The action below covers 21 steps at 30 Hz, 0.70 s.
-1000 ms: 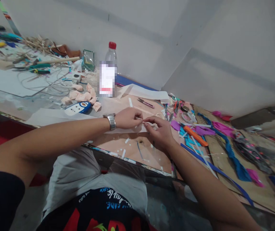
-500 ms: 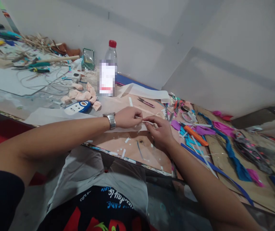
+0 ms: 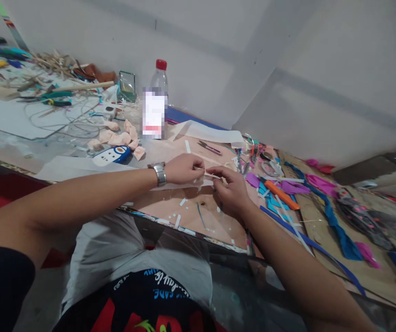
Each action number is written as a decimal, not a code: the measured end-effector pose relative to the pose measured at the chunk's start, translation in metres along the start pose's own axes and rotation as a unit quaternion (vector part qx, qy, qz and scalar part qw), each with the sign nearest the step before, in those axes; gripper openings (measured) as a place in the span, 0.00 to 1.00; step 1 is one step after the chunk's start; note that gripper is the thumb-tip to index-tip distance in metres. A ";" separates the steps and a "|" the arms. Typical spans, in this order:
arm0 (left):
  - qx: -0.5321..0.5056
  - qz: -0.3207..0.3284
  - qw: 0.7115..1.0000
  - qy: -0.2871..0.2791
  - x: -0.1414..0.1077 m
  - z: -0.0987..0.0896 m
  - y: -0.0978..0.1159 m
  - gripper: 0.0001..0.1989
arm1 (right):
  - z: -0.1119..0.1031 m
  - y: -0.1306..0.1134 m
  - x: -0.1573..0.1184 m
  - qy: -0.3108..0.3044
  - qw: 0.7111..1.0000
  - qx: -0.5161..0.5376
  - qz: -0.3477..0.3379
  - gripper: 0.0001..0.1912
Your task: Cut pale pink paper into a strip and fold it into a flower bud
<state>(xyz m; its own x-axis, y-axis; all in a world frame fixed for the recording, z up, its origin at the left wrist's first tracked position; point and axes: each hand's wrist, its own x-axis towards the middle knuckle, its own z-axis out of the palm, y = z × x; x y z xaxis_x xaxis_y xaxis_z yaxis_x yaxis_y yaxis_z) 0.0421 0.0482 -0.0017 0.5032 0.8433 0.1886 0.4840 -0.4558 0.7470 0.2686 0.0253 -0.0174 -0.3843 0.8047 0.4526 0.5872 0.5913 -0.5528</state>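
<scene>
Over the work table, my left hand (image 3: 185, 169) is closed, with thumb and index finger pinched at one end of a thin white strip (image 3: 212, 174). The strip runs across the short gap to my right hand (image 3: 232, 188), whose thumb and index finger close on its other end. What the strip is made of is too small to tell. Beneath both hands lies a sheet of thin white paper (image 3: 170, 186). A purple-handled pair of thread snips (image 3: 210, 148) rests just beyond the fingers.
A red-capped bottle (image 3: 161, 74) stands behind, its lower part blurred. To the left are a blue-and-white power strip (image 3: 111, 155), crumpled peach pieces (image 3: 120, 137) and green-handled pliers (image 3: 57, 97). On the right lie an orange cutter (image 3: 281, 194) and a blue ribbon (image 3: 333, 226).
My right hand's fingers have shifted slightly, and more of the white strip shows between the hands. My left hand has barely moved.
</scene>
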 end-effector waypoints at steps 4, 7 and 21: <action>-0.007 0.001 1.000 0.006 0.001 0.000 -0.001 0.10 | -0.002 -0.003 0.000 -0.001 1.000 0.005 0.005 0.14; -0.016 0.001 1.000 0.004 0.001 0.000 -0.002 0.10 | -0.002 -0.004 0.000 -0.001 1.000 0.008 0.007 0.14; -0.056 -0.010 0.998 -0.012 0.003 -0.001 -0.002 0.11 | -0.001 -0.002 -0.001 0.005 1.000 0.009 0.010 0.14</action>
<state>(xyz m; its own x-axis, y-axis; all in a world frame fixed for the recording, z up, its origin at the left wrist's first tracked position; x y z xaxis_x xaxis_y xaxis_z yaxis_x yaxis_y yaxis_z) 0.0418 0.0522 -0.0024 0.5123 0.8441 0.1581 0.4114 -0.4029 0.8176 0.2688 0.0231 -0.0161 -0.3650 0.8159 0.4485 0.5821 0.5759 -0.5740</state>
